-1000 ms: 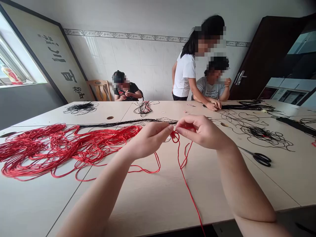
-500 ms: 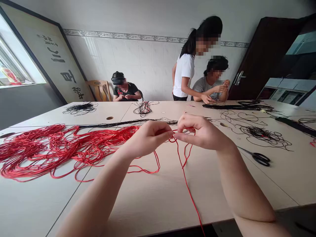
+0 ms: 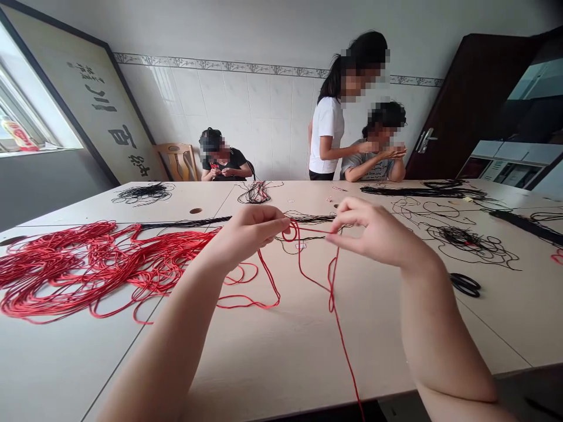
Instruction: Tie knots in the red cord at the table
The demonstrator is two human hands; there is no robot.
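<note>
My left hand (image 3: pixel 259 228) pinches a red cord (image 3: pixel 343 340) between thumb and forefinger, where the cord forms small loops beside the fingertips. A short stretch of it runs taut across to my right hand (image 3: pixel 365 231), whose thumb and finger are closed on it. Below my right hand the cord hangs down, crosses itself in a loose twist above the table, and trails over the near edge. Left of my left hand a big heap of red cord (image 3: pixel 145 258) is spread on the table, with a few loops reaching under my wrist.
Black-handled scissors (image 3: pixel 465 285) lie beyond my right forearm, partly hidden. Bundles of black cord (image 3: pixel 466 240) are scattered on the pale table (image 3: pixel 264 363). Across it, one person (image 3: pixel 226 164) sits at left; another person (image 3: pixel 328 129) stands beside a seated person (image 3: pixel 373 158).
My hands have moved apart, drawing the cord taut between them, and small loops now show at my left fingertips. The standing person's hand has risen from the table toward the seated person's hands.
</note>
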